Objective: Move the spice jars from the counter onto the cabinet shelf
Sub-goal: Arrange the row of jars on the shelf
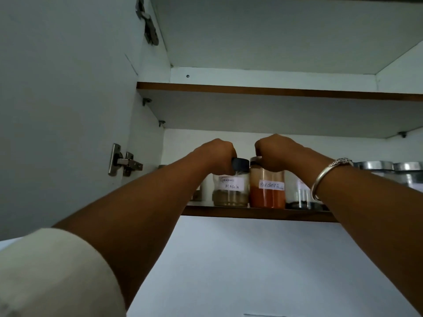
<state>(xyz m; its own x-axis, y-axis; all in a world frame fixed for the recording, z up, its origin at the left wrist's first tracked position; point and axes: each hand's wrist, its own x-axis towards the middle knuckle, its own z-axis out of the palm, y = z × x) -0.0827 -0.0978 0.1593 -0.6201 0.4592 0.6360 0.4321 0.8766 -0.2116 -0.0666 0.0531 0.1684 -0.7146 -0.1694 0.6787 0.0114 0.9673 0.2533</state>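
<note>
Black-lidded garam masala jar (230, 189) is gripped at its cap by the left hand (217, 154); the right hand (274, 152) clasps the top of the red chilli jar (267, 191) beside it, both standing on the cabinet shelf (251, 212).

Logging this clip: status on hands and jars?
Left hand grips garam masala jar; right hand grips red chilli jar. Both on shelf, touching. Nothing obstructing.
</note>
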